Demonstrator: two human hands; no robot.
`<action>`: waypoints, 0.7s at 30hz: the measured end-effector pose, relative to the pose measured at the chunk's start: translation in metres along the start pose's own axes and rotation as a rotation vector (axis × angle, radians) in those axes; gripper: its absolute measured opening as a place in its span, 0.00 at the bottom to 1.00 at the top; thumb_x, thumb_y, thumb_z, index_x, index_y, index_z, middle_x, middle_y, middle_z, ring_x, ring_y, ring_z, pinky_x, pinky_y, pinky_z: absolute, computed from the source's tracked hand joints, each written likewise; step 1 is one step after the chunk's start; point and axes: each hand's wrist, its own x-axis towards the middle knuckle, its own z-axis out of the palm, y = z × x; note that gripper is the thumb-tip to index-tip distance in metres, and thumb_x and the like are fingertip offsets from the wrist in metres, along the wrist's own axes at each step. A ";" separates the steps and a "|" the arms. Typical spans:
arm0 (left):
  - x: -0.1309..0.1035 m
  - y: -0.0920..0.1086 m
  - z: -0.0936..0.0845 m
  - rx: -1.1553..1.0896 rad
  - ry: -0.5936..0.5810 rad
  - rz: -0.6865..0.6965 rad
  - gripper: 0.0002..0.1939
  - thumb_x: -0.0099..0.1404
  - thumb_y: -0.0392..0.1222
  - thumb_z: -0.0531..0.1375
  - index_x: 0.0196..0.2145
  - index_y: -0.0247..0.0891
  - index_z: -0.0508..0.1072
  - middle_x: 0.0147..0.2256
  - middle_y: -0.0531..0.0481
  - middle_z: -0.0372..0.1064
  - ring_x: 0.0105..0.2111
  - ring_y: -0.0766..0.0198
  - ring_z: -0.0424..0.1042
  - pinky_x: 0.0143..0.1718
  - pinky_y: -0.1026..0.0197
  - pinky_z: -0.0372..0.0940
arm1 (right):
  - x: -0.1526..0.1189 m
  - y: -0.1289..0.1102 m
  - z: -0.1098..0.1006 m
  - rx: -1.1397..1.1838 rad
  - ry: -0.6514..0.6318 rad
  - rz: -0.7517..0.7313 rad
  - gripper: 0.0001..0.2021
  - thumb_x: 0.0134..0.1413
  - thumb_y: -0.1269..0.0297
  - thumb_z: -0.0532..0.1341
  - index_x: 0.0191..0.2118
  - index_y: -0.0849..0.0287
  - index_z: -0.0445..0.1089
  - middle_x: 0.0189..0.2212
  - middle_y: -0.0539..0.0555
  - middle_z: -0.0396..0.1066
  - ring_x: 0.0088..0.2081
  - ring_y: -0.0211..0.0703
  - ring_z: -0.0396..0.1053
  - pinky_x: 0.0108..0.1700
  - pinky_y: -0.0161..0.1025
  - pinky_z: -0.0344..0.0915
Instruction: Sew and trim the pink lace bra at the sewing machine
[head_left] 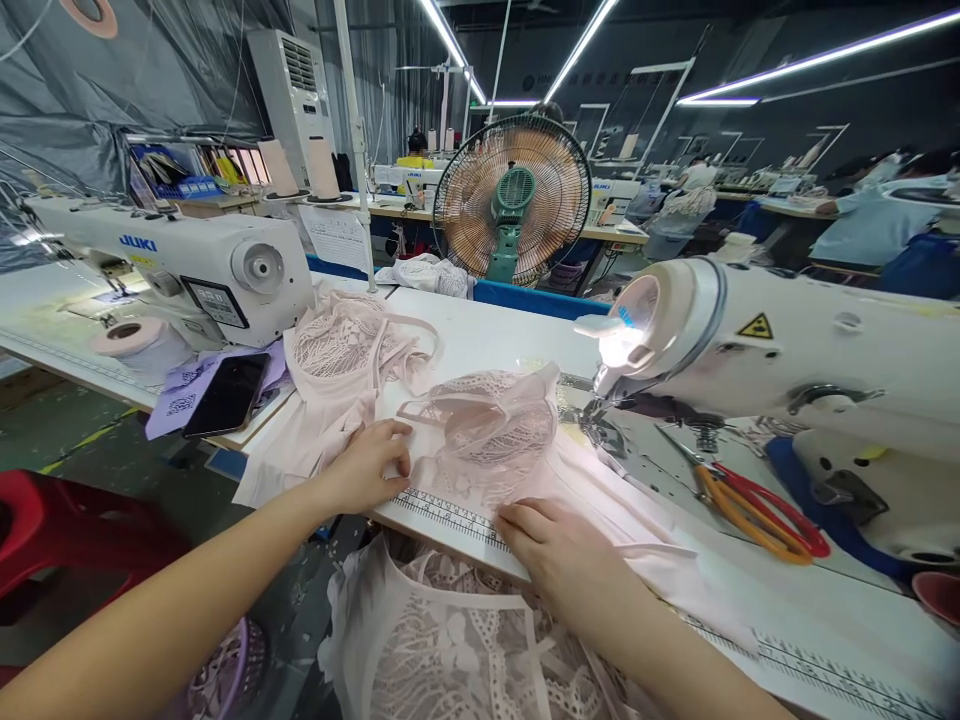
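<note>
A pale pink lace bra [499, 425] lies in the middle of the white table, its cup standing up beside the sewing machine's needle area. My right hand [555, 545] has its fingers closed at the lower edge of this bra, by the printed ruler strip [450, 515]; the fingertips are partly hidden. My left hand [367, 465] rests between it and a second pale pink lace bra [337, 345] on the left. Its fingers are bent, with a gap to the thumb and nothing visible between them. More lace pieces [450, 650] hang below the table edge.
The lit sewing machine head [780, 330] spans the right side. Orange- and red-handled scissors [765, 510] lie beneath it. At left are another white sewing machine [202, 265], a thread cone [142, 345] and a black phone [227, 394]. A large fan [514, 200] stands behind.
</note>
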 end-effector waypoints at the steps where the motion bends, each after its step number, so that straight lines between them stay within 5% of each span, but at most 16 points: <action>1: 0.000 0.000 0.000 0.005 0.003 -0.001 0.01 0.55 0.35 0.60 0.28 0.39 0.71 0.54 0.43 0.60 0.56 0.50 0.59 0.57 0.43 0.52 | 0.000 0.000 0.000 0.009 -0.007 0.006 0.17 0.45 0.77 0.59 0.43 0.68 0.73 0.40 0.61 0.74 0.39 0.49 0.69 0.42 0.42 0.71; 21: -0.004 0.008 0.002 0.093 0.005 -0.022 0.04 0.52 0.35 0.56 0.28 0.40 0.68 0.54 0.42 0.60 0.59 0.48 0.54 0.57 0.38 0.50 | 0.000 -0.001 -0.001 0.045 -0.023 0.021 0.17 0.44 0.79 0.58 0.44 0.70 0.72 0.41 0.64 0.73 0.40 0.50 0.69 0.42 0.43 0.71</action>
